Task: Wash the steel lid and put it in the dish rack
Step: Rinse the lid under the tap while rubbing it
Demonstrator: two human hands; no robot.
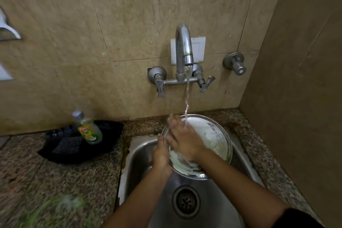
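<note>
The round steel lid [214,135], covered in white foam, is held tilted over the sink [142,153] under the running tap [183,46]. My left hand [161,153] grips the lid's left rim from behind. My right hand [183,139] lies flat on the lid's soapy face with its fingers spread, and the water stream lands on it. The dish rack is not in view.
A green dish-soap bottle [88,129] stands on a black tray [79,146] with a dark scrub pad [68,144] on the granite counter at the left. The sink drain [186,201] lies below my arms. A wall closes in on the right, and a blurred greenish object [61,209] sits bottom left.
</note>
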